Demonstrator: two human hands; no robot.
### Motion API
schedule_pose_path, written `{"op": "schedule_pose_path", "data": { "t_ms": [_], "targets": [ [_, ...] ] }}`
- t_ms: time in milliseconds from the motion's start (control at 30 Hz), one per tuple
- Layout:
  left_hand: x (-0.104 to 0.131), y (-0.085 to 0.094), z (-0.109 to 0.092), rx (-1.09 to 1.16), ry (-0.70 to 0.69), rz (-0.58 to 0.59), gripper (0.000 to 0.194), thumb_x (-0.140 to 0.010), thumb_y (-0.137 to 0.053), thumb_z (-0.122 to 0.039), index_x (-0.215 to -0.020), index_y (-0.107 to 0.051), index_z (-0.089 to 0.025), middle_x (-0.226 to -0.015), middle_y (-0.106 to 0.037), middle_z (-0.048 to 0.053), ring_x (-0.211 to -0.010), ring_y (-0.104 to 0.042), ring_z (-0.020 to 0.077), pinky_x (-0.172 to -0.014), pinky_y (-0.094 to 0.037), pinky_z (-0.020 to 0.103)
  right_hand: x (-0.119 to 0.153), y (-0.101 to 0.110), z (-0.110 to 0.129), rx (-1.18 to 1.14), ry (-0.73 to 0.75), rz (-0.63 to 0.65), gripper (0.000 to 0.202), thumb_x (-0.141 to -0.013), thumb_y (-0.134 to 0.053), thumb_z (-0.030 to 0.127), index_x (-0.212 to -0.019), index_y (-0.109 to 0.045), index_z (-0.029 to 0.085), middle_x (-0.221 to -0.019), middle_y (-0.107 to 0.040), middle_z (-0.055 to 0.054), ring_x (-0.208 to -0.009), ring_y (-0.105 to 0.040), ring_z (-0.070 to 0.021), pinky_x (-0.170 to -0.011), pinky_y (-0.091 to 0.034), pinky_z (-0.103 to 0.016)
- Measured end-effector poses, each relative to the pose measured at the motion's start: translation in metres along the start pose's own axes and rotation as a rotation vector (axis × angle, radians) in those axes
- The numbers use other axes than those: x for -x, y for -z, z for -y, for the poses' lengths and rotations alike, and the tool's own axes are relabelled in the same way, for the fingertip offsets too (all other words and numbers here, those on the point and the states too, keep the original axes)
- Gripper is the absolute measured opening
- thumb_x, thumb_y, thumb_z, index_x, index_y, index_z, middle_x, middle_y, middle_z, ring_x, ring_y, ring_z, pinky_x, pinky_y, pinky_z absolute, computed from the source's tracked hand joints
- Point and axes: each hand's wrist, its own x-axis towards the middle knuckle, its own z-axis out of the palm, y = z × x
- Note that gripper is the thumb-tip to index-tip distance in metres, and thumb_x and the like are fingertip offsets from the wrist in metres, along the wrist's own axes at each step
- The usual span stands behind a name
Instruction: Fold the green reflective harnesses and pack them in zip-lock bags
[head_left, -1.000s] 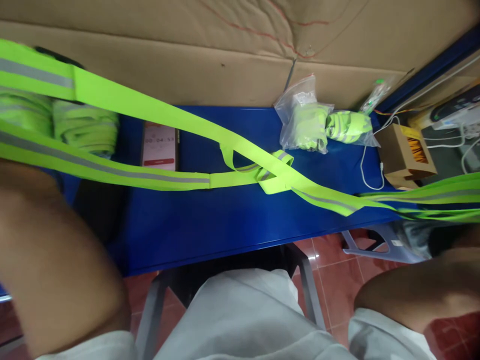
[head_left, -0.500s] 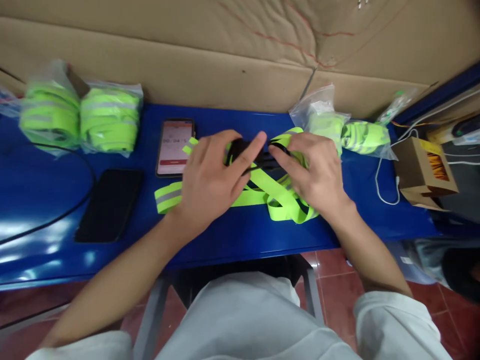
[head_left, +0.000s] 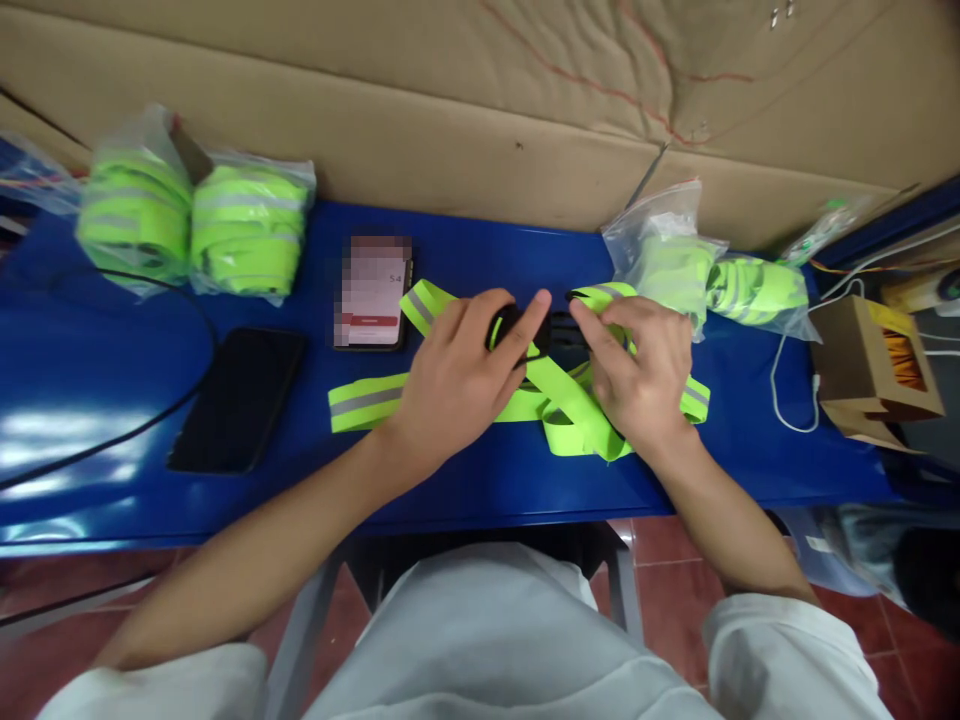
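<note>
Neon yellow-green strap [head_left: 574, 400] with grey reflective stripes lies looped on the blue table under both hands. My left hand [head_left: 469, 375] is closed on a black buckle [head_left: 570, 330], its index finger stretched along the top. On the buckle's other side, my right hand [head_left: 641, 360] pinches the strap and the black piece at its end. The buckle sits between my fingertips, partly hidden by them. Strap ends stick out left of my left hand and right of my right hand.
Bagged neon rolls [head_left: 247, 230] stand at the back left, more bags [head_left: 757, 290] at the back right. A lit phone [head_left: 373, 290], a dark phone [head_left: 238, 400], a black cable, a white cable and a cardboard box [head_left: 862, 360] lie around.
The view has shifted slightly, moving the scene a little to the right. More strap shows left of my left hand and right of my right hand. Both hands keep their hold.
</note>
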Motion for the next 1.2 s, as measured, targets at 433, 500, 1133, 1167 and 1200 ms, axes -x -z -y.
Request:
{"op": "schedule_pose_path", "data": {
  "t_ms": [433, 500, 1133, 1167, 1200],
  "targets": [
    [0.002, -0.005, -0.007, 0.006, 0.020, -0.050, 0.060, -0.103, -0.049, -0.025, -0.158, -0.038, -0.004, -0.132, -0.060, 0.022, -0.118, -0.058, 0.0298, -0.105, -0.054, 0.044, 0.004, 0.000, 0.000, 0.001, 0.030, -0.010, 0.047, -0.101, -0.059, 0.010, -0.143, -0.062, 0.031, -0.108, -0.072, -0.005, -0.111, -0.067, -0.0220, -0.092, -0.044, -0.036],
    [0.002, -0.006, -0.007, 0.010, 0.030, -0.052, 0.060, -0.103, -0.047, -0.025, -0.158, -0.038, -0.004, -0.132, -0.060, 0.022, -0.119, -0.058, 0.0300, -0.105, -0.054, 0.044, 0.004, 0.000, 0.001, -0.004, 0.019, -0.009, 0.048, -0.101, -0.060, 0.011, -0.144, -0.061, 0.032, -0.109, -0.072, -0.005, -0.112, -0.067, -0.0225, -0.092, -0.044, -0.037],
    [0.002, -0.008, -0.019, -0.140, -0.091, -0.011, 0.060, -0.099, -0.056, -0.022, -0.151, -0.044, 0.007, -0.126, -0.064, 0.023, -0.109, -0.060, 0.0303, -0.101, -0.055, 0.042, 0.006, 0.007, 0.008, -0.172, 0.146, 0.009, 0.066, -0.100, -0.056, 0.004, -0.162, -0.042, 0.023, -0.112, -0.074, -0.009, -0.116, -0.068, -0.0225, -0.102, -0.058, -0.037],
    [0.003, -0.009, -0.020, -0.123, -0.095, -0.016, 0.060, -0.100, -0.056, -0.022, -0.151, -0.044, 0.007, -0.126, -0.064, 0.023, -0.110, -0.060, 0.0305, -0.102, -0.055, 0.043, 0.006, 0.005, 0.009, -0.182, 0.151, -0.009, 0.069, -0.100, -0.057, 0.004, -0.164, -0.039, 0.022, -0.112, -0.074, -0.009, -0.116, -0.068, -0.0222, -0.103, -0.058, -0.036],
    [0.003, -0.010, -0.020, -0.106, -0.096, -0.029, 0.059, -0.100, -0.055, -0.022, -0.150, -0.044, 0.007, -0.126, -0.063, 0.023, -0.110, -0.060, 0.0306, -0.101, -0.055, 0.043, 0.007, 0.004, 0.010, -0.191, 0.153, -0.039, 0.071, -0.099, -0.058, 0.003, -0.165, -0.037, 0.021, -0.111, -0.074, -0.009, -0.116, -0.068, -0.0219, -0.103, -0.058, -0.036]
  ]
}}
